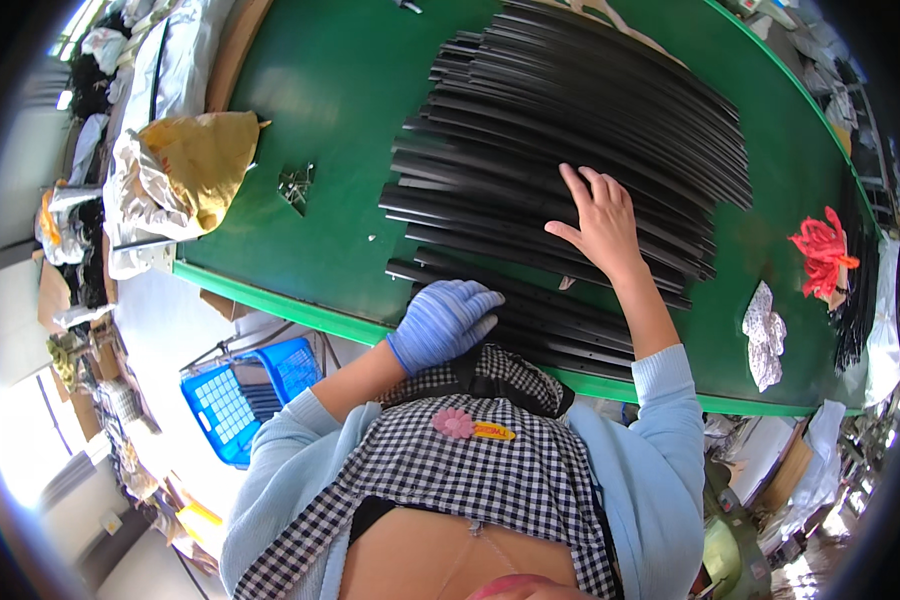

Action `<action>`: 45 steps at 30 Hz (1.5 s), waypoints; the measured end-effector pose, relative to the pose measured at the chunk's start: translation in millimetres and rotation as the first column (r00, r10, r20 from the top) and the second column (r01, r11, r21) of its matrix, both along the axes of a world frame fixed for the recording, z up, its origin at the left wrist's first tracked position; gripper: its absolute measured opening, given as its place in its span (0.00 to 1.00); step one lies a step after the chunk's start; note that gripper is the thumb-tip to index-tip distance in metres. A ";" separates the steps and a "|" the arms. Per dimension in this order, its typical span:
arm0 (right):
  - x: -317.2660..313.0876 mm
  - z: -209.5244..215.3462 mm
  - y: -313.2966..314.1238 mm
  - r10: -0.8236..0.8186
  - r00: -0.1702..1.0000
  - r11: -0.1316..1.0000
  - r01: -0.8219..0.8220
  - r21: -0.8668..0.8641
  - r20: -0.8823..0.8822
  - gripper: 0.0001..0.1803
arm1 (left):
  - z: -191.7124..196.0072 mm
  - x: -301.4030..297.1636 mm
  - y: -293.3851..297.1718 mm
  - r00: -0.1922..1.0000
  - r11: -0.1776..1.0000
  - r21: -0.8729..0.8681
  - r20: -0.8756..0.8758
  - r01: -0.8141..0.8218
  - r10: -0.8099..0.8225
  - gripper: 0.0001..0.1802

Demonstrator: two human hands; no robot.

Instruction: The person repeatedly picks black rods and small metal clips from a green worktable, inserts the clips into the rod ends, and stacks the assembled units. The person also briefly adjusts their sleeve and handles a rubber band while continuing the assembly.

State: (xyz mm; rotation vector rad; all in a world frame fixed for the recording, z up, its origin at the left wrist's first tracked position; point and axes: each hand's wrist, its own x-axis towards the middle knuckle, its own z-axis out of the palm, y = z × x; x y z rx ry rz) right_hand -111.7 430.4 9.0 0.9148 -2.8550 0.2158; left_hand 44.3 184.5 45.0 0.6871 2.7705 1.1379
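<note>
From my remote seat I pick out lettering in one place: a small yellow, rounded, elongated patch point(493, 431) on the black-and-white checked fabric apron point(540, 465), just right of a pink flower-shaped patch point(454, 424). It carries one short row of darker characters (too tiny in my feed for a sure reading). On the crumpled yellow sack point(215, 165) I see only faint reddish marks, illegible to me.

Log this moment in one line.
left hand: blue-gloved, at nearest black strips | right hand: bare, open over main pile | contact: unclear
</note>
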 end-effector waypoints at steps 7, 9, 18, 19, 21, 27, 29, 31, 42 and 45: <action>1.5 -23.7 3.5 -0.074 0.997 0.995 0.071 -0.071 -0.038 0.40 | -28.7 -23.9 -89.4 0.776 0.786 -0.077 -0.242 -0.614 0.583 0.17; 15.3 -18.1 -6.4 -0.117 0.991 0.980 0.104 -0.170 -0.067 0.36 | -37.2 -32.4 -133.2 0.617 0.536 -0.312 -0.304 -0.784 0.726 0.21; 132.1 -2.8 -34.6 0.025 0.977 0.862 0.086 -0.499 0.212 0.08 | -88.3 -26.1 -213.6 0.550 0.415 -0.422 -0.273 -0.806 0.789 0.22; 137.4 -3.6 -33.0 0.006 0.970 0.852 0.122 -0.509 0.242 0.08 | -92.1 -20.8 -213.3 0.520 0.417 -0.367 -0.250 -0.831 0.817 0.21; 147.3 -5.5 -35.9 -0.016 0.952 0.821 0.187 -0.540 0.304 0.07 | -102.3 -10.4 -213.3 0.450 0.408 -0.233 -0.168 -0.883 0.877 0.20; 141.9 14.1 -53.6 0.032 0.881 0.711 0.312 -0.630 0.472 0.07 | -108.7 15.4 -215.5 0.427 -0.239 0.444 0.896 -0.863 0.122 0.08; 139.7 16.9 -65.1 0.109 0.801 0.670 0.378 -0.639 0.589 0.08 | -112.2 15.5 -211.9 0.488 -0.422 0.393 0.861 -0.817 -0.142 0.07; 135.8 17.4 -78.5 0.198 0.735 0.619 0.419 -0.664 0.648 0.09 | -95.9 4.4 -185.0 0.319 -0.465 0.295 0.947 -0.835 0.028 0.09; 127.1 37.5 -116.6 0.507 0.647 0.571 0.243 -0.784 0.570 0.07 | 7.3 26.9 -67.1 0.567 0.534 0.439 0.819 -0.723 0.094 0.28; 132.4 39.3 -109.7 0.505 0.662 0.560 0.238 -0.794 0.555 0.07 | -0.9 32.1 -63.8 0.517 0.373 0.517 0.849 -0.771 -0.107 0.28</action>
